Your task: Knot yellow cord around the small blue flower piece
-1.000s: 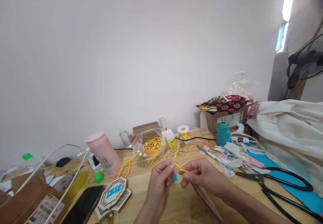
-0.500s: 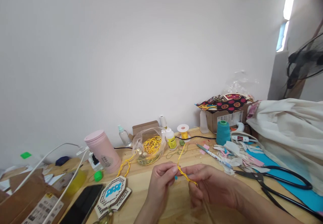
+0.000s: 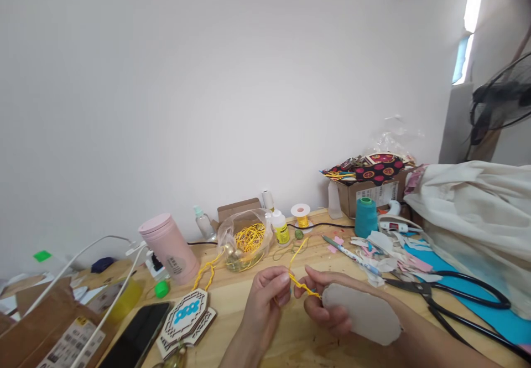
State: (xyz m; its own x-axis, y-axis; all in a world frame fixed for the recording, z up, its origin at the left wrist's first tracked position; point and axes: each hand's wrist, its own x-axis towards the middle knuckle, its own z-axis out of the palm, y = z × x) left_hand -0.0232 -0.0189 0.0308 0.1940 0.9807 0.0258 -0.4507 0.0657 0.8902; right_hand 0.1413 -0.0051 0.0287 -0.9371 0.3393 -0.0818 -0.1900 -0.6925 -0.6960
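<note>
My left hand (image 3: 265, 296) pinches a twisted yellow cord (image 3: 305, 287) between thumb and index finger, in the middle of the bench. One thin end of the cord sticks up above the pinch. My right hand (image 3: 332, 296) is at the cord's other end, its lower fingers curled by it and its index finger stretched toward the left hand. From that end of the cord a flat greyish-white piece with a scalloped edge (image 3: 365, 314) lies across the right palm and wrist. A small bit of blue shows by the right fingertips.
Black-handled scissors (image 3: 423, 289), a pen (image 3: 352, 255) and paper scraps lie to the right. Behind stand a glue bottle (image 3: 280, 228), a yellow cord spool (image 3: 302, 216) and a bag of yellow cord (image 3: 249, 238). Leftward are patterned wooden plaques (image 3: 186, 318), a phone (image 3: 135, 335) and a pink tumbler (image 3: 172, 249).
The flat greyish-white piece, earlier seen edge-on below my right hand, now shows its broad face across that hand. My right index finger and thumb have shifted off the cord's middle.
</note>
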